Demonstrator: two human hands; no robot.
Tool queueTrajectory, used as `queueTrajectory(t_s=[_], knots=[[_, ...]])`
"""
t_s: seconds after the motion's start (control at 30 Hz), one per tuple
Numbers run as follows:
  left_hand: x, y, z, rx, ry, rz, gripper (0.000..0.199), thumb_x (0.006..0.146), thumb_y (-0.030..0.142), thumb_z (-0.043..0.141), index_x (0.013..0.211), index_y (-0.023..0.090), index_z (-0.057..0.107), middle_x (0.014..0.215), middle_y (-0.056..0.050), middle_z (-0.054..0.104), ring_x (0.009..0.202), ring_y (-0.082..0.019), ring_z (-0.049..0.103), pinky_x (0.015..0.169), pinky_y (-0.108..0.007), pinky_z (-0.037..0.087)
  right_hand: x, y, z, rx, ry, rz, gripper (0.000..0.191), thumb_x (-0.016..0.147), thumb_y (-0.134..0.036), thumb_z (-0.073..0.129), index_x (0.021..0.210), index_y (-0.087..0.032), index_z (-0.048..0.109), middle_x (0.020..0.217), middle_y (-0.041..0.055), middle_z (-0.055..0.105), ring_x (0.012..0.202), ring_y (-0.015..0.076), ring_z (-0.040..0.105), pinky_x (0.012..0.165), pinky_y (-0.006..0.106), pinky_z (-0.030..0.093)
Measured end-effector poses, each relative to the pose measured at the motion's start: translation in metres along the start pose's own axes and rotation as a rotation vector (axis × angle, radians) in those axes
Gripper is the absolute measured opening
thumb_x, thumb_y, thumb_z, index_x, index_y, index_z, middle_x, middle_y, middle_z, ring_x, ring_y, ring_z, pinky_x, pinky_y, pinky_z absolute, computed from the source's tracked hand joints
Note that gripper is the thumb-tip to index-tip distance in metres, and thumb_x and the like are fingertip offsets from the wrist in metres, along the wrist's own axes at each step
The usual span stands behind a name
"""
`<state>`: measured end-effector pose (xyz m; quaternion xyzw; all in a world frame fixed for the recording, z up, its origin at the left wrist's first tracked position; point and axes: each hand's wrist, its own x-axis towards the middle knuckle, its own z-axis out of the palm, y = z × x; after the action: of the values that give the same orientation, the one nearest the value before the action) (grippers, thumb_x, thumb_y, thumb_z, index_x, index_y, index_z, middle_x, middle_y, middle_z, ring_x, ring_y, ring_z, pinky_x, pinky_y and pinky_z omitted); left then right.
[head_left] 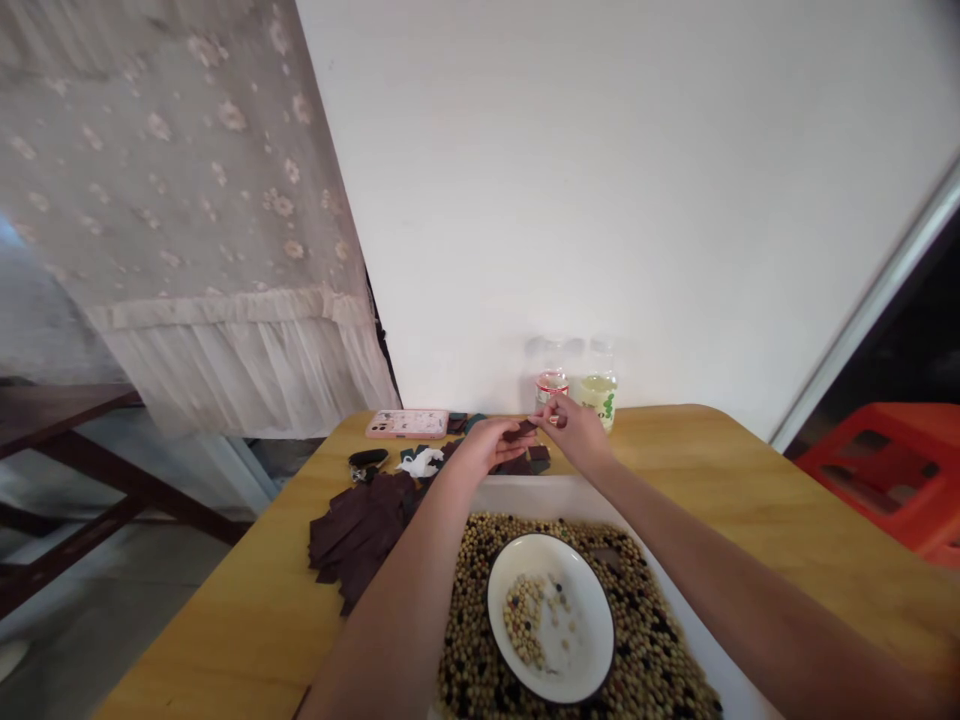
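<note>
Near the table's back edge, my left hand (496, 442) holds a small dark brown piece (519, 430) in its fingers. My right hand (568, 422) pinches that same piece's right end between thumb and forefinger. Below my hands lies a white tray (525, 492) filled with pale and dark beads (652, 620). A white dark-rimmed bowl (566, 655) rests on the beads, with some more beads inside it. Left of the tray is a pile of dark brown pieces (360, 530). More dark pieces (538, 457) lie behind the tray.
On the wooden table (247, 610) are a phone in a pink case (407, 423), a black key fob (368, 458) and a crumpled white tissue (421, 462). Two clear bottles (552, 383) (599, 395) stand by the wall. A red stool (892, 480) is at the right.
</note>
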<state>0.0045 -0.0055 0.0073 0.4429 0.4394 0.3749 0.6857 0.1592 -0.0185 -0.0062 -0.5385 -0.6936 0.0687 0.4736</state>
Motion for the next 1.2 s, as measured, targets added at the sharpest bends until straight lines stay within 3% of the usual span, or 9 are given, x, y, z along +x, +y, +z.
queueTrajectory(t_s=[0.57,1.2], knots=[[-0.0017,0.0027,0.0025,0.012,-0.008,0.0,0.017,0.072,0.014,0.05,0.082,0.012,0.063,0.085,-0.01,0.069,0.074,-0.016,0.065,0.067,-0.022,0.051,0.0024,-0.0054,-0.0039,-0.031,0.03,0.052,0.013,0.07,-0.032,0.058,0.073,-0.023,0.05,0.067,-0.0035,0.063,0.047,0.0108,0.049,0.049,0.023,0.037],[0.0019,-0.0015,-0.0011,0.024,-0.015,0.019,0.016,0.071,0.014,0.05,0.082,0.012,0.062,0.09,-0.009,0.068,0.076,-0.017,0.065,0.066,-0.023,0.051,0.0015,-0.0019,-0.0026,0.041,0.008,0.055,0.014,0.071,-0.034,0.056,0.075,-0.023,0.048,0.073,-0.0016,0.066,0.051,0.0118,0.055,0.053,0.025,0.041]])
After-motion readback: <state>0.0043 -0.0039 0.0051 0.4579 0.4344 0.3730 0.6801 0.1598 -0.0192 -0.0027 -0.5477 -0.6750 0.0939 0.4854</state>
